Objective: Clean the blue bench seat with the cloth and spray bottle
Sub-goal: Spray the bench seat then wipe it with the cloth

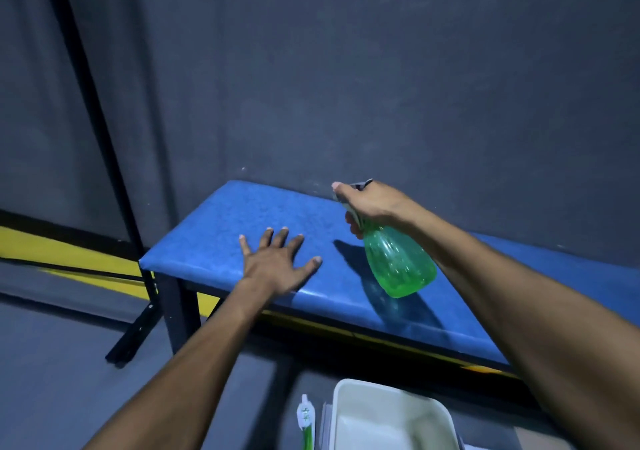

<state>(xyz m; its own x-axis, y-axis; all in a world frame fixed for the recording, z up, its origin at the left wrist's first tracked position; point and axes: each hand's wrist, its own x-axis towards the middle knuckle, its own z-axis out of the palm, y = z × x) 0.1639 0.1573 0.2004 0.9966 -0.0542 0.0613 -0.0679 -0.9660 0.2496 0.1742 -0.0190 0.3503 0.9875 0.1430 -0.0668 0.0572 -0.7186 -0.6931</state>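
The person's right hand [372, 207] has its grip wrapped round the neck of the green spray bottle [398, 262], fingers curled at the trigger, nozzle aimed toward the far left end of the blue bench seat [214, 238]. The bottle hangs tilted above the surface, not touching it. The left hand [277, 264] lies flat on the seat with fingers spread and straight, holding nothing. I can see no cloth anywhere, neither in a hand nor on the bench. On the floor below stand a white tub [391, 415] and a small green-and-white bottle [305, 422] beside it. From here, I'd worry the mist lands on the resting hand or the dark wall [381, 85] behind rather than the seat, since the nozzle points low and close to both. With no cloth at hand, sprayed liquid might also sit and run off the front edge onto the floor.
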